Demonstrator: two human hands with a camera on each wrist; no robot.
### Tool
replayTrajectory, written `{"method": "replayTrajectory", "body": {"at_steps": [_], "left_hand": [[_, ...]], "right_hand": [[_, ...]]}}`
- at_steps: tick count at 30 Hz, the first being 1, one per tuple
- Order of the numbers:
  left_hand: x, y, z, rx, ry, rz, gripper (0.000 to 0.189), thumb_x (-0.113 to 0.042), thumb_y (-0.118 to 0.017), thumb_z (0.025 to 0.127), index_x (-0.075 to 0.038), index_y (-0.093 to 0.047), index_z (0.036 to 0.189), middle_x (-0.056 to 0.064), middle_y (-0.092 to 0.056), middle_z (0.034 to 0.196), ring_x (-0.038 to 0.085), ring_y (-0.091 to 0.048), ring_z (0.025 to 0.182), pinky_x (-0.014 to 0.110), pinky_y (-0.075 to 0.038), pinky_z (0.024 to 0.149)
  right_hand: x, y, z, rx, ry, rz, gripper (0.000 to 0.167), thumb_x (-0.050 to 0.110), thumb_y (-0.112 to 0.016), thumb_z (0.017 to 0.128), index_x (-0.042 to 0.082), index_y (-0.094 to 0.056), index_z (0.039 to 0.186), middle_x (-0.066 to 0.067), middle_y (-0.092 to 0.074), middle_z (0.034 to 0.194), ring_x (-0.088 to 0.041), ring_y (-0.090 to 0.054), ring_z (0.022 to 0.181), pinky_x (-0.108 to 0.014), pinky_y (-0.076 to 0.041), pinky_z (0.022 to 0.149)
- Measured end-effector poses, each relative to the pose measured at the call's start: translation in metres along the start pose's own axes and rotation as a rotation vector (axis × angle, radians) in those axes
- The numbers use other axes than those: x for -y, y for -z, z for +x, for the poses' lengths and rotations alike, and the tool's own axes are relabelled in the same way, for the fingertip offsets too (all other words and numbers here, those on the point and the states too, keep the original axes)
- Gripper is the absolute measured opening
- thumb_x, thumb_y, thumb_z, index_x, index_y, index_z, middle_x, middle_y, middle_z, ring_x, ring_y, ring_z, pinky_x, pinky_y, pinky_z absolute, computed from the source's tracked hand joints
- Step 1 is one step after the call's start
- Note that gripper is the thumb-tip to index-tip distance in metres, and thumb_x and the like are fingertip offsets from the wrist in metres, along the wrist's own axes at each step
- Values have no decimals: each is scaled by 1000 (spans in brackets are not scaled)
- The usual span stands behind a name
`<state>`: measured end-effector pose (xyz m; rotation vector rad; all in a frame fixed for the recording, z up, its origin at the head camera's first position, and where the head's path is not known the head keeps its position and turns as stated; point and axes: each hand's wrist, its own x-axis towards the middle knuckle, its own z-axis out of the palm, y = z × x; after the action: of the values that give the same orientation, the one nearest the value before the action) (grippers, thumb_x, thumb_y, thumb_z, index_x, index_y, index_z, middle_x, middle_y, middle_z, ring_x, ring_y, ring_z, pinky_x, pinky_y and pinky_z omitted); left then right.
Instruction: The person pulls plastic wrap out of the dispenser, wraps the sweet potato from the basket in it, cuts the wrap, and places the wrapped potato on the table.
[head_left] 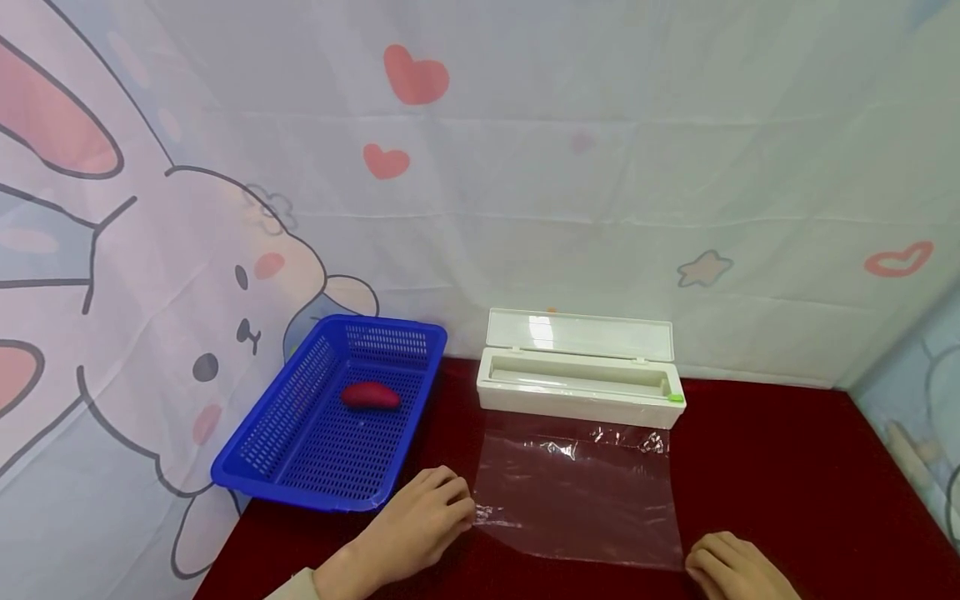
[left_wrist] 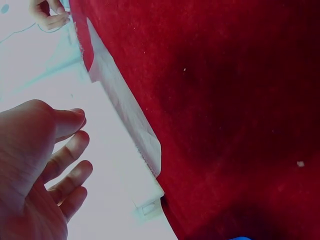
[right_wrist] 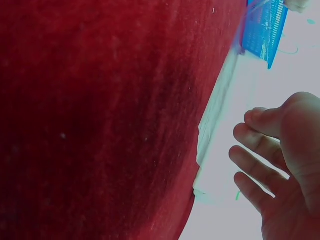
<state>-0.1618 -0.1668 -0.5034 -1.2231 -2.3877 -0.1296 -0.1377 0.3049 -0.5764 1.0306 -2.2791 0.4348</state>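
Note:
A sheet of clear plastic wrap (head_left: 577, 500) stretches toward me from a white wrap dispenser (head_left: 577, 404), whose lid stands raised. At the sheet's near left corner, my left hand (head_left: 420, 521) pinches the film between thumb and index finger; in the left wrist view the other fingers (left_wrist: 75, 175) are loosely bent. My right hand (head_left: 738, 571) pinches the near right corner, its thumb and index tips close together in the right wrist view. The film between the fingertips is hardly visible in either wrist view.
Left of the dispenser stands a blue plastic basket (head_left: 262, 487) holding a reddish sweet potato-like object (head_left: 371, 396). A green slider (head_left: 676, 397) sits at the dispenser's right end. Dark red cloth (head_left: 787, 467) covers the table, and a printed curtain (head_left: 562, 208) hangs behind.

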Motion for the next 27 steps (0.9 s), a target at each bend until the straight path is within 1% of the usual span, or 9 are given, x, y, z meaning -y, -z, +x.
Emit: {"method": "replayTrajectory", "body": {"at_steps": [2,8,12,17,20,23,27], "left_hand": [[-1,-1,-1,8,2,-6,10,-22,-78,96,-24,-69,92,-10,-63,96,12,-58,99,32,-53,93],[-4,-4,-2,35,1,-7,9,-22,-77,97,-24,-70,93,-11,-63,95,12,-58,99,32,-54,93],[-7,-5,-4,53,4,-6,8,-22,-77,97,-25,-71,92,-11,-64,95,11,-59,99,32,-54,93],[-9,-7,-7,88,19,-14,8,-23,-77,98,-25,-73,91,-11,-65,94,11,-59,99,32,-55,93],[-11,-9,-8,116,21,-16,9,-24,-77,98,-25,-73,90,-11,-65,93,11,-59,99,32,-55,94],[-11,-10,-10,139,17,-11,9,-25,-77,98,-25,-72,90,-11,-65,93,11,-59,99,32,-55,95],[-12,-13,-12,147,12,1,11,-25,-79,95,-26,-71,88,-12,-64,91,11,-58,97,32,-55,93]], "right_hand": [[0,-2,-2,-4,10,10,49,48,-34,114,26,-69,87,19,-62,92,-2,-58,83,-14,-43,69],[-2,-10,-5,-39,78,72,45,42,-39,115,24,-68,86,17,-61,91,-2,-55,81,-14,-43,67],[-3,-15,-6,-37,114,111,42,40,-40,115,24,-66,87,17,-59,91,0,-52,80,-13,-39,65],[-3,-21,-7,-38,160,125,41,38,-41,116,24,-65,85,15,-57,90,1,-49,78,-9,-37,63],[-3,-23,-8,-39,165,141,42,37,-41,116,24,-65,84,15,-57,88,1,-48,77,-9,-36,62],[-2,-23,-10,-20,146,155,42,38,-40,115,25,-65,85,16,-55,88,2,-46,77,-8,-33,61],[-2,-24,-13,9,136,181,42,38,-40,115,27,-66,85,18,-54,88,5,-43,77,-6,-30,62]]}}
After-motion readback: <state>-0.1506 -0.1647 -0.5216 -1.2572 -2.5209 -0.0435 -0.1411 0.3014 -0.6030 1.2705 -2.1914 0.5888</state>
